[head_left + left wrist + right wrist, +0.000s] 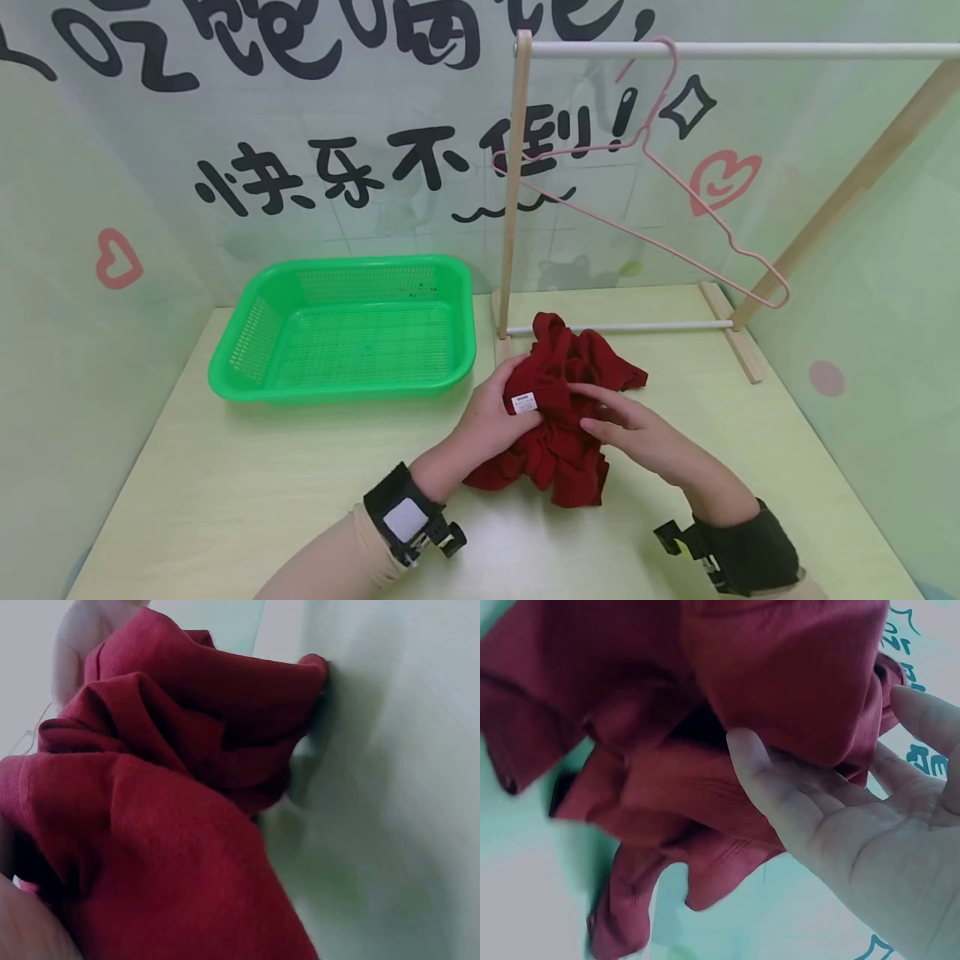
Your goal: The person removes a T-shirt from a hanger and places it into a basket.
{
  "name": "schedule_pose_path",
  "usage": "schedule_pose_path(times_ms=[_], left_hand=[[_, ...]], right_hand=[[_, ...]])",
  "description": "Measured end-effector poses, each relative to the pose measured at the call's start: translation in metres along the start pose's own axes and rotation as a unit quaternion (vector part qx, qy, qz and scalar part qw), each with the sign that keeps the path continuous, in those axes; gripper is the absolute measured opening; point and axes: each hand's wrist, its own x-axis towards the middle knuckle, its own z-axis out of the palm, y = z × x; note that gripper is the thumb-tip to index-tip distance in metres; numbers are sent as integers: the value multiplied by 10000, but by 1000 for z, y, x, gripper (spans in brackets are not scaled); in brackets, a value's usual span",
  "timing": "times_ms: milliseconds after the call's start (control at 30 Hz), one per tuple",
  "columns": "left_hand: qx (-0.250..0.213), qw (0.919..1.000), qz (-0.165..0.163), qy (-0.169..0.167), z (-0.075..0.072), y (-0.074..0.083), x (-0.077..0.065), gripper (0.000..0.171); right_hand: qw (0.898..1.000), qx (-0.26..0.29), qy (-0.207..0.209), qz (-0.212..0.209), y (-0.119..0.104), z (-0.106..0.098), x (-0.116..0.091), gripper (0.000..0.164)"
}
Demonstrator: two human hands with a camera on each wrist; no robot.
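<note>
A bunched dark red garment with a small white label lies in loose folds in the middle of the head view. My left hand grips its left side, the thumb in front beneath the label. In the left wrist view the cloth fills much of the picture and covers most of that hand. On the other side, my right hand has its fingers spread and touches the folds. The right wrist view shows its thumb against the cloth, with other fingers partly behind the fabric.
A green plastic basket stands left of the garment. Behind and to the right is a wooden rack with a white top rail, from which a pink hanger hangs. Printed walls enclose the pale table.
</note>
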Motion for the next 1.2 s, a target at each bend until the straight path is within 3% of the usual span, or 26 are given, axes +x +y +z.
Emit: schedule_pose_path(times_ms=[233, 467, 567, 733, 967, 1200], left_hand=[[-443, 9987, 221, 120, -14, 10, -1, 65], [-332, 9984, 208, 409, -27, 20, -5, 66], [-293, 9981, 252, 478, -33, 24, -6, 67], [-276, 9973, 382, 556, -43, 31, -10, 68], [-321, 9962, 487, 639, -55, 39, -13, 69], [-620, 9931, 658, 750, -72, 47, -15, 70]], right_hand=[[9996, -122, 122, -215, -3, -10, -8, 51], [9948, -563, 512, -679, -2, -19, -15, 56], [9868, -1181, 823, -741, -3, -21, -18, 55], [9642, -2262, 1246, -609, -1, -22, -21, 59], [9452, -2926, 1318, -602, 4, -21, -20, 60], [9364, -3175, 1365, -608, 5, -19, -21, 58]])
